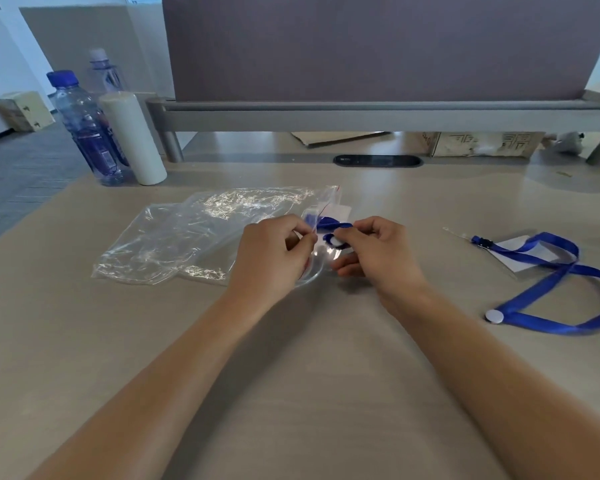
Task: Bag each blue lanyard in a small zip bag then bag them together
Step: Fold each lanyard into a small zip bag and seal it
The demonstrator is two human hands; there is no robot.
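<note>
Centrally, both hands are working at one small zip bag [314,258], which is lying on the tabletop [291,358] between them. The left hand [274,252] is pinching the bag's open lip between thumb and fingertips, while the right hand [371,249] is gripping a bunched blue lanyard [329,225] with its white round tag just at that mouth. The decisive relation: the bundle is sitting directly right of the opening and touching it, so the feeding motion appears to run right to left, along the line joining the two hands; the right hand is the nearer to the lanyard, the left to the bag.

Counts: two blue lanyards are showing, the one in hand and a second lanyard [551,289] lying unbagged in loose loops well to the right, its strap running roughly near to far, with a white card and a clear sleeve beneath its far end. One large clear bag [194,233], crumpled, is lying left of the hands and reaching behind them. Two water bottles [87,129] and one white cylinder [132,136] are standing at the far left. Whether further small bags are lying at the right edge cannot be told.
</note>
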